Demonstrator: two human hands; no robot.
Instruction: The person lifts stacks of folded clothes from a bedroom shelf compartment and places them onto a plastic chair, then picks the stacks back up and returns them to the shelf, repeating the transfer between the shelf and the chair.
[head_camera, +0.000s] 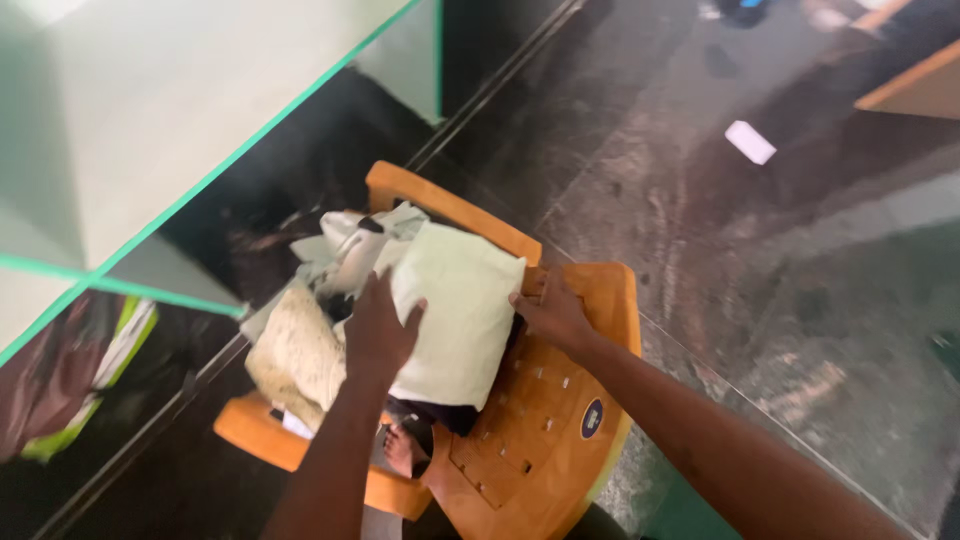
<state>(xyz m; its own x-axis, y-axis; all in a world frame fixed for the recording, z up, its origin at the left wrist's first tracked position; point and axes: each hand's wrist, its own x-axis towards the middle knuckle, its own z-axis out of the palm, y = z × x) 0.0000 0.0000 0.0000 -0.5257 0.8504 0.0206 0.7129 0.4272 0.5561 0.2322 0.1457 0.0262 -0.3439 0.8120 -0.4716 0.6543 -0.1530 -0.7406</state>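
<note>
Support: orange plastic chair (560, 420) on a dark polished floor (700, 200).
On the seat: pale green pillow (455, 310) at centre.
At nine o'clock: speckled cream cushion (295, 355).
At eleven o'clock: crumpled pale cloth (350, 245).

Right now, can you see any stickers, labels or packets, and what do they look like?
Round sticker: on the orange plastic chair, near the right arm; dark blue with pale marks.
Flat white card or paper: lying on the dark floor, far right; rectangular, too blurred to tell more.
</note>
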